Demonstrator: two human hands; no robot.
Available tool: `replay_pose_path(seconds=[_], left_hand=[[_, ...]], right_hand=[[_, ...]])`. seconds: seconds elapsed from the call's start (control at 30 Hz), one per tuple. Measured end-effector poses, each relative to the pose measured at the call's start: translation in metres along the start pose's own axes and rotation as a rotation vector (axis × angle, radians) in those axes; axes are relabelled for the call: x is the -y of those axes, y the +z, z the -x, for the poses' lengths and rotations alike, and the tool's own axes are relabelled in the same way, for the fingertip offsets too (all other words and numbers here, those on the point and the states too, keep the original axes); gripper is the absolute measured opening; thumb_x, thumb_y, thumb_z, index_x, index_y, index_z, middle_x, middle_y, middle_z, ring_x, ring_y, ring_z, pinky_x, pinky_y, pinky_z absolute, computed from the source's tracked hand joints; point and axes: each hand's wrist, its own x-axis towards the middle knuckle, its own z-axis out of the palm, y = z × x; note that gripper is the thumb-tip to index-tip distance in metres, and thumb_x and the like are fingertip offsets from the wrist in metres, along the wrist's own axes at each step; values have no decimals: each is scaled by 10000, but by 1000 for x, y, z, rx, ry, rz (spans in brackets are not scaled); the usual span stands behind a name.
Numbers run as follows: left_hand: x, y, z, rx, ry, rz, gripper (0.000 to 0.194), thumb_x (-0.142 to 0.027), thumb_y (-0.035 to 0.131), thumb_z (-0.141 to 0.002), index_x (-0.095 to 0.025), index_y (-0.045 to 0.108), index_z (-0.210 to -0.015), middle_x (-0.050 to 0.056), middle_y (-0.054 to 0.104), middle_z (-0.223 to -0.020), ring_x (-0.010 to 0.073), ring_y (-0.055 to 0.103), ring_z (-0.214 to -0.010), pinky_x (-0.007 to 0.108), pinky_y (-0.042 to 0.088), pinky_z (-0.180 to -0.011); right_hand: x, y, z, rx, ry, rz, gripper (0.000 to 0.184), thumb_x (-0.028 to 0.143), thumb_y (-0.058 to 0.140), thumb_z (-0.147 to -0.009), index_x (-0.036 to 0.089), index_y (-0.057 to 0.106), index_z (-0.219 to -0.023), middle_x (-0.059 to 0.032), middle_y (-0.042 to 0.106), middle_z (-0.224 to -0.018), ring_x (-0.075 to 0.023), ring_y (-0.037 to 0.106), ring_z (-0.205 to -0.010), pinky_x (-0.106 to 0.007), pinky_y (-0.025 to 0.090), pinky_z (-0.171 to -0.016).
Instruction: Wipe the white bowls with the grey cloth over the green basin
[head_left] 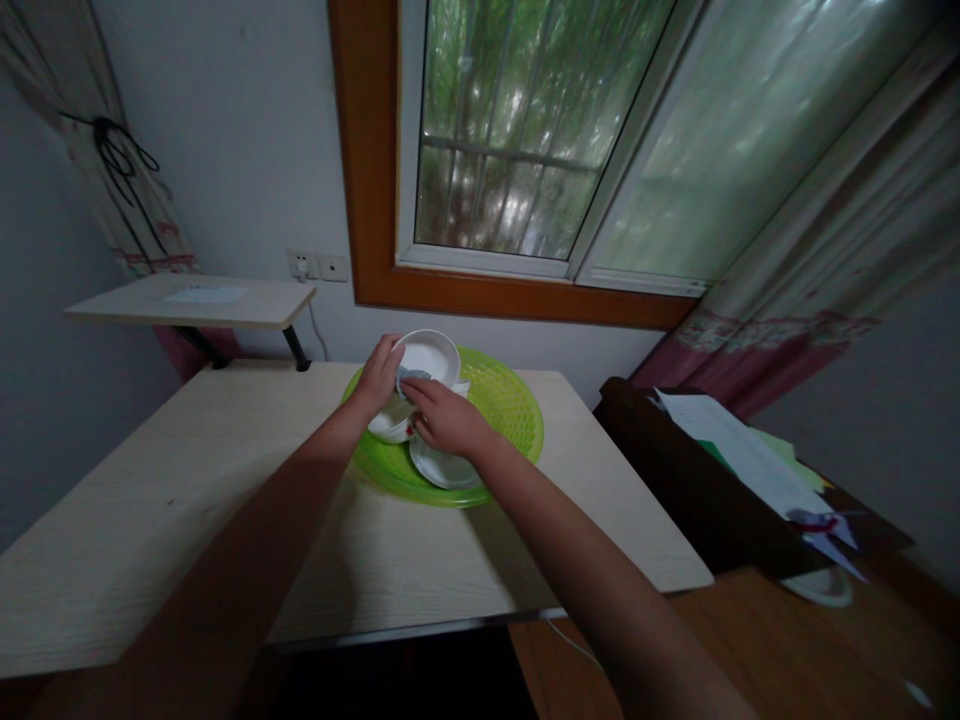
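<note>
My left hand (381, 370) is closed on the rim of a white bowl (439, 352), which is tilted so that its inside faces me. In my right hand (452, 418) a grey-blue cloth (411, 378) is pinched and pressed against the bowl. Both hands are above a bright green plastic basket (517, 405) with a perforated inside. Below the hands, a second white bowl (390, 430) with a red mark sits in the basket, partly covered by my hands. A white plate or shallow dish (444, 470) lies near the basket's front edge, partly hidden by my right hand.
The basket stands on a pale wooden table (247, 500). A small raised shelf (195, 298) with a paper is at the back left. Wall sockets (317, 266) and a window (540, 130) are behind. On the right, papers (742, 455) lie on a dark brown piece of furniture (660, 470).
</note>
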Motion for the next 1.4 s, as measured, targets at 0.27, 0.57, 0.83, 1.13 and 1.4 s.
replay_pose_path(seconds=[0.27, 0.57, 0.83, 1.13, 1.4], left_hand=[[7, 0, -3, -41, -21, -2, 347, -474, 401, -1001, -222, 588, -1150, 83, 653, -1150, 230, 607, -1108, 386, 473, -1025], [5, 2, -3, -50, -69, 30, 321, -460, 401, -1001, -221, 574, -1125, 66, 636, -1078, 213, 606, -1043, 373, 491, -988], [-5, 0, 0, -24, -73, -7, 313, -447, 385, -992, -223, 562, -1121, 68, 643, -1128, 220, 597, -1075, 373, 468, -1005], [2, 0, -2, -12, -70, 36, 370, -485, 394, -983, -218, 565, -1173, 96, 646, -1199, 232, 597, -1136, 382, 473, -1018], [-2, 0, -2, -39, -88, 20, 341, -467, 388, -989, -211, 563, -1131, 78, 639, -1137, 216, 595, -1104, 367, 456, -1029]], right_hand=[[-3, -10, -1, -5, 32, 57, 401, 364, 460, -1045, 130, 658, -1304, -136, 669, -1325, -255, 604, -1198, -414, 488, -1070], [-1, -16, -4, -32, 199, 328, 419, 348, 401, -1071, 103, 738, -1021, -176, 703, -1102, -300, 567, -1156, -457, 452, -1028], [1, -5, -1, 9, 31, 111, 419, 333, 437, -1060, 95, 624, -1351, -174, 642, -1373, -269, 585, -1241, -448, 447, -1123], [-1, -1, 1, -8, -10, -46, 571, 380, 469, -1040, 116, 411, -1544, -183, 524, -1518, -268, 495, -1407, -466, 416, -1184], [-2, -11, -3, 22, 40, 122, 390, 355, 441, -1062, 130, 665, -1289, -140, 691, -1290, -266, 610, -1181, -443, 483, -1059]])
